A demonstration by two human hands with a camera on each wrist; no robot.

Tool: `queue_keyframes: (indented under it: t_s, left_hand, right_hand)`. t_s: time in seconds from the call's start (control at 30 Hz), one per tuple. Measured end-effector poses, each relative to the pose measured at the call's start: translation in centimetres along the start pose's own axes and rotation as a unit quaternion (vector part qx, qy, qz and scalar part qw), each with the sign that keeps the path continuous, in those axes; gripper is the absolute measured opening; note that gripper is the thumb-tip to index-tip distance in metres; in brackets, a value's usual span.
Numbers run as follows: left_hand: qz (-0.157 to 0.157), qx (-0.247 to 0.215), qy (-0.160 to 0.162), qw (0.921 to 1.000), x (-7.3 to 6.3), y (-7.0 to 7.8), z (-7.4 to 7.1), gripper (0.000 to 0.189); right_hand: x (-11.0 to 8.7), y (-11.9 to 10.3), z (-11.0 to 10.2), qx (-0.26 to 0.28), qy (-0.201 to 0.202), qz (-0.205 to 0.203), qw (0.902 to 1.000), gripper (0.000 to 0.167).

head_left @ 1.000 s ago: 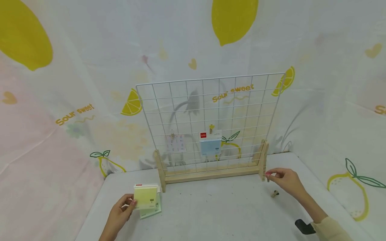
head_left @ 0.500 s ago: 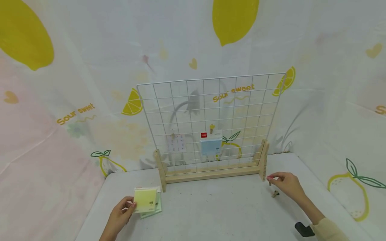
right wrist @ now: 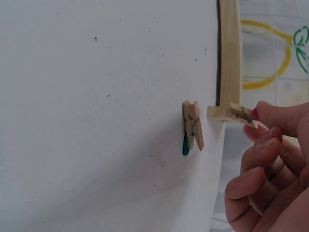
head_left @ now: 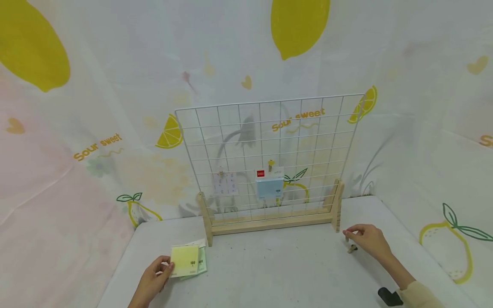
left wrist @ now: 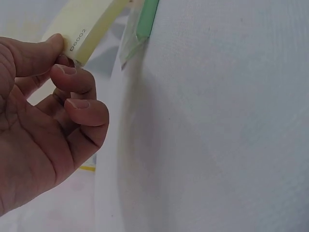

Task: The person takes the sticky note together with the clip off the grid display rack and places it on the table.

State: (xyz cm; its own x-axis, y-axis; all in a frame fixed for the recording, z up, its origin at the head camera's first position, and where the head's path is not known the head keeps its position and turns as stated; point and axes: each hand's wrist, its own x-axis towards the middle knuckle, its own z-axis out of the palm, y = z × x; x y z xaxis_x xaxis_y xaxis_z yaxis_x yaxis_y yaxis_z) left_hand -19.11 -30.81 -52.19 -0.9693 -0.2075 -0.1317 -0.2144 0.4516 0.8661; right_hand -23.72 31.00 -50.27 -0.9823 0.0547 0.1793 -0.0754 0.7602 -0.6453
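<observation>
My left hand pinches a yellow sticky note pad by its left edge. Behind and partly under it lies a green sticky note pad on the table; in the left wrist view its green edge shows in a clear wrapper. Over at the right, my right hand pinches a small wooden clothespin between thumb and fingers, with a bit of red by the thumb. A second wooden clothespin, with a dark green decoration, lies on the table just below that hand.
A white wire grid stands on a wooden base at the back. Clipped to it are a blue sticky note pad and a pale patterned sheet. A black object lies near the right sleeve.
The yellow pad has come down and tilted flatter in my left hand. My right hand has moved slightly nearer and lower with its clothespin, closer to the one on the table.
</observation>
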Motion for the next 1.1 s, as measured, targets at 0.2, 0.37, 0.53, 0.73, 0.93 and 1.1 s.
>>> queue_keyframes:
  t_s: [0.2,0.37,0.53,0.73,0.93,1.1]
  left_hand:
    - [0.01,0.027,0.0,0.9996,0.0,-0.4,0.0,0.02]
    - [0.014,0.048,-0.002,0.9988,0.0,-0.9,0.0,0.02]
    - [0.011,0.057,-0.001,0.9983,0.1,-1.4,-0.2,0.023]
    - [0.001,0.085,-0.007,0.9964,0.1,-1.4,-0.1,0.025]
    - [0.013,0.136,-0.011,0.9906,0.3,-1.4,-0.1,0.024]
    - [0.025,0.165,-0.011,0.9858,0.2,-1.5,-0.1,0.022]
  right_hand:
    - [-0.2,0.3,0.2,-0.015,-0.01,0.005,0.9998,0.031]
    - [-0.3,0.6,0.4,-0.014,-0.009,0.003,0.9999,0.031]
    - [-0.3,1.0,0.6,-0.015,-0.009,0.003,0.9998,0.031]
    - [-0.5,1.3,0.7,-0.018,-0.018,0.01,0.9996,0.035]
    - [-0.5,1.6,0.9,-0.024,-0.024,0.026,0.9991,0.035]
    - [-0.6,1.9,0.9,-0.03,-0.023,0.028,0.9989,0.035]
